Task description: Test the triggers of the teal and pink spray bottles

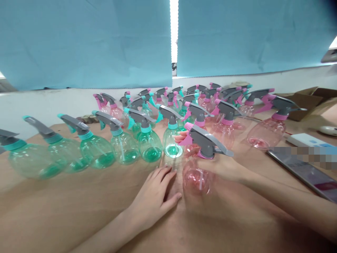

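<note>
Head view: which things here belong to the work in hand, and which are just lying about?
In the work, it seems:
- nearest pink spray bottle, the right hand partly hidden behind it
- front row of green spray bottles
- other pink spray bottles

Lying about, probably:
- phone
- white-and-blue item
- white mouse-like object
- cardboard box

Left hand [155,191] palm down, fingers [170,178] loosely spread, right forearm [279,195] angled inward, right hand [223,167] partly hidden

Translucent pink spray bottle [198,178], roughly upright, grey head, pink nozzle leftward; in front of other bottles [150,149].
</note>
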The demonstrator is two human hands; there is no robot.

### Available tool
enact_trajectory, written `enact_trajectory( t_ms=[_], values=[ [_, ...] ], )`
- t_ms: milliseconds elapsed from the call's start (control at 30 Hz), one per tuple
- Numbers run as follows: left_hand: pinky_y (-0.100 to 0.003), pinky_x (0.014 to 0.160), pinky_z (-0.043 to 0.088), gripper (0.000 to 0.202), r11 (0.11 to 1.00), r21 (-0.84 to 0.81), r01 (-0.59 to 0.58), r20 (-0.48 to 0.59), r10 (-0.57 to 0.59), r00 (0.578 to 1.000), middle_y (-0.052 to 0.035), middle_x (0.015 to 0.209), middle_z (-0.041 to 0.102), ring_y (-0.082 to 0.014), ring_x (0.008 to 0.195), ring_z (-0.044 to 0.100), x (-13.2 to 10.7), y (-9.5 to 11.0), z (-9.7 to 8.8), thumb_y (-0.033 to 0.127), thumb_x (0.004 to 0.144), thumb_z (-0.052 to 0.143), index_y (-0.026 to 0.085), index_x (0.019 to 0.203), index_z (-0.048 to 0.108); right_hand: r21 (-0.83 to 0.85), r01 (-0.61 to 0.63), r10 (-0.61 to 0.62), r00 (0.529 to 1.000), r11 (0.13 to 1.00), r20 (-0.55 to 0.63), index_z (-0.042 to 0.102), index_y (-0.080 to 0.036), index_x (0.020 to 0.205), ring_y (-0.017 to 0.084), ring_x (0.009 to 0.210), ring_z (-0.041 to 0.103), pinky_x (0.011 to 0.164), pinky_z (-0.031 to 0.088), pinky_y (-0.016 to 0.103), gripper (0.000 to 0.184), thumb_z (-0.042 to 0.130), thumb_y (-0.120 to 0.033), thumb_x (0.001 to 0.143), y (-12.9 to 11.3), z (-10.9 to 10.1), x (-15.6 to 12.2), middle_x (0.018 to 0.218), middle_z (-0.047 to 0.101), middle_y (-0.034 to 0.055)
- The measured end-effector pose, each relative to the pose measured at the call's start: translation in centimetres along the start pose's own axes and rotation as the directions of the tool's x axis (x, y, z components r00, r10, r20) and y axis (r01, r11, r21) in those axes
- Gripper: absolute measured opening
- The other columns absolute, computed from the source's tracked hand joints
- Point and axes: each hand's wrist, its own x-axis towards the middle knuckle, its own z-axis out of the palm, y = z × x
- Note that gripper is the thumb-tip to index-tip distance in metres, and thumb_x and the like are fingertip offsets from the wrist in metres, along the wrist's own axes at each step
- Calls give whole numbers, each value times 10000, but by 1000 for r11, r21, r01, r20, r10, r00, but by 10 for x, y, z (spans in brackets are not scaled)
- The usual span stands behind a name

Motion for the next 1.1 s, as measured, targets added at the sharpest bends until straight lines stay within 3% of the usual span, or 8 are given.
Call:
enact_trajectory(
  t_ms=[133,233,333,400,667,833,933,1100],
  values=[
    [-506,1048,362,496,1000,1,1,4,-1,1000,-137,1393,474,-309,1291,414,0,0,-1,404,904,564,174,1332,461,-6,-1,1,1000,1000,-1,563,-307,1226,147,855,634,742,512,249,585,512,-67,696,4,0,0,1185,628,-14],
    [-505,1052,357,502,1000,-2,2,6,-2,1000,-143,1393,472,-309,1293,410,0,0,-1,400,905,566,160,1332,460,-15,-32,32,999,999,-17,554,-286,1223,149,759,614,682,501,256,527,534,-122,722,7,1,-1,942,658,-11],
    [-510,1050,357,496,1000,-3,2,5,-2,1000,-138,1397,470,-307,1296,405,0,1,0,404,908,560,167,1331,460,-30,-94,93,994,995,-49,551,-274,1200,146,623,540,590,463,262,505,539,-162,708,5,1,-1,686,554,-41],
    [-510,1049,358,499,1000,-6,2,8,-2,1000,-141,1398,466,-309,1295,405,0,1,0,411,912,555,159,1332,461,-35,-132,130,990,991,-57,560,-282,1164,139,557,476,530,416,259,494,518,-170,685,1,2,-1,618,469,-54],
    [-505,1054,353,507,1000,-6,1,9,-1,1000,-148,1398,465,-310,1301,399,0,1,-1,421,916,548,152,1336,460,-53,-219,213,972,974,-99,553,-266,1029,145,519,369,473,298,266,406,490,-249,629,-10,3,0,573,320,-57],
    [-503,1061,343,507,1000,-9,1,3,-1,1000,-139,1399,465,-305,1303,397,0,0,0,430,917,546,164,1339,455,-62,-190,182,977,980,-115,533,-249,921,123,517,352,480,328,262,312,467,-247,616,-9,3,-2,612,409,-50],
    [-509,1057,343,504,1000,-16,-5,-1,5,1000,-141,1397,468,-311,1298,402,0,-1,1,427,914,548,163,1335,459,-121,-203,187,974,972,-131,539,-257,937,133,500,368,461,324,266,347,454,-253,601,-12,2,-2,573,402,-53],
    [-510,1057,342,489,1000,-23,-4,0,4,1000,-138,1395,474,-316,1297,407,0,0,0,418,913,550,173,1327,467,-195,-242,220,967,951,-128,553,-268,802,162,486,400,452,337,295,237,464,-239,584,-11,-1,-2,522,388,-43]
  ],
)
